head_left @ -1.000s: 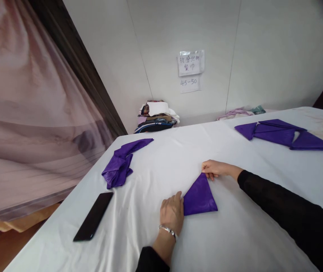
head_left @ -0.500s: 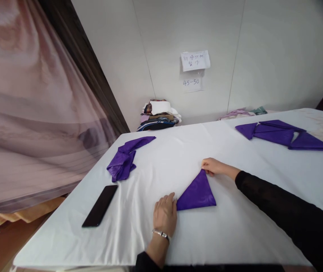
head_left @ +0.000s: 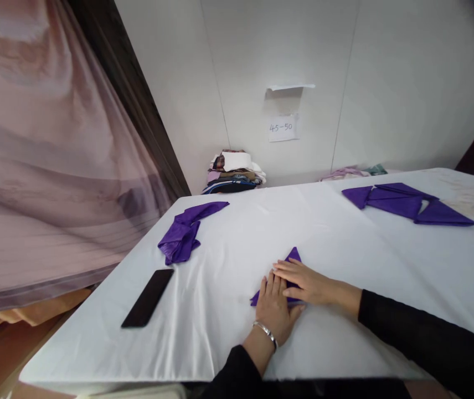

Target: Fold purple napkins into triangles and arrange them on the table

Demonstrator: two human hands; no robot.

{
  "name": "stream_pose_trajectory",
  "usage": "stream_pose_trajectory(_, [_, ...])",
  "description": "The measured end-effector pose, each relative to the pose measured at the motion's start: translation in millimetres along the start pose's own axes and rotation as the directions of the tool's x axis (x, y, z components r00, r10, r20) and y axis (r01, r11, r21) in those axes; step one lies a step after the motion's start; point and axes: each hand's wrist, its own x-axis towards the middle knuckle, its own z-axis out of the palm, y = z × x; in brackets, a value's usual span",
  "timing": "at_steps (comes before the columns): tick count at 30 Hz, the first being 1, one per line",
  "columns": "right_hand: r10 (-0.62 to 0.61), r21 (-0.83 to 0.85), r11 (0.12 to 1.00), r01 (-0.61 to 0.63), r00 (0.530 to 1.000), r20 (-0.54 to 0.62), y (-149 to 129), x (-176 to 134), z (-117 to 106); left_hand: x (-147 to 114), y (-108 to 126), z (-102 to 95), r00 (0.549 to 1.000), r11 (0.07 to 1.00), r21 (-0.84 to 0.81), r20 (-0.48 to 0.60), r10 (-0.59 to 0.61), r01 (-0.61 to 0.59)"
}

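Note:
A purple napkin (head_left: 294, 254), folded into a triangle, lies on the white-covered table near its front edge. My left hand (head_left: 275, 307) rests flat on its lower part, fingers stretched out; a silver bracelet circles the wrist. Across the napkin's middle, my right hand (head_left: 305, 282) lies palm down with fingers extended, its fingertips close to the left hand's. Only the top point and the lower left corner of the cloth show around the hands; the rest is covered.
A crumpled purple cloth (head_left: 180, 235) lies to the left, above a black phone (head_left: 147, 299). Several folded purple napkins (head_left: 403, 202) sit at the far right. Stacked clothes (head_left: 235, 173) stand behind the table (head_left: 228, 343). A pink curtain (head_left: 54, 166) hangs at the left.
Both hands have let go of the napkin's corners and now lie flat on it. My left hand moved right, my right hand down and left.

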Motion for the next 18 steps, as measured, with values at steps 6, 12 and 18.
stream_pose_trajectory(6, [0.095,-0.075,0.994,-0.084,0.984,0.151,13.8,9.9,-3.7,-4.1,-10.7,23.8,1.000,0.996,0.092,-0.028,0.012,-0.009])
stream_pose_trajectory(12, [0.150,-0.170,0.976,-0.135,0.986,0.076,38.8,23.8,-8.8,-2.4,-35.5,51.0,0.957,0.955,0.253,-0.203,0.206,-0.152])
stream_pose_trajectory(18, [0.199,-0.184,0.964,-0.190,0.979,0.031,51.8,30.7,-14.2,-4.7,-49.3,73.9,0.945,0.965,0.254,-0.295,0.137,-0.061])
